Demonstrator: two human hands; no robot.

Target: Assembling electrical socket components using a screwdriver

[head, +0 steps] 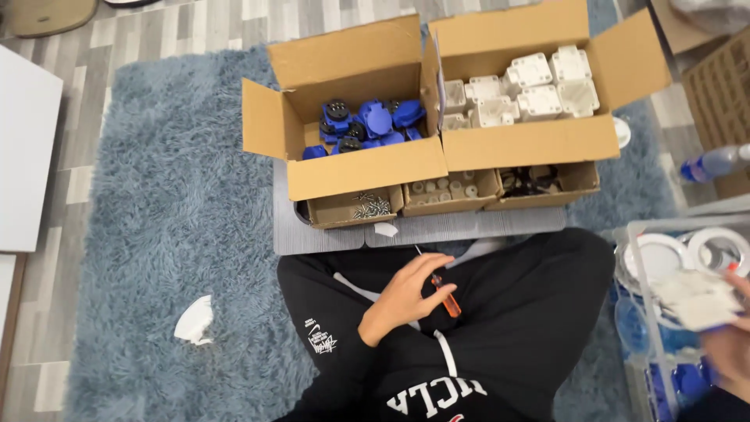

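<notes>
Boxes on the grey board [437,228]: blue parts box [344,117] left, white parts box [539,86] right. Left hand [402,297] over lap, fingers clamped on orange screwdriver [445,295]. Right hand [734,344] grips a white part [695,301] at the rug's right edge.

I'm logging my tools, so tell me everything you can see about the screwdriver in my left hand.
The screwdriver is small, with an orange, plastic-looking handle and a thin metal shaft. The left hand grips it around the middle, so only the handle's lower end and the shaft's tip show. It lies tilted, with the tip pointing up-left toward the grey board and the handle down-right, held over the person's lap in black clothing. Only the fingers touch it.
</notes>
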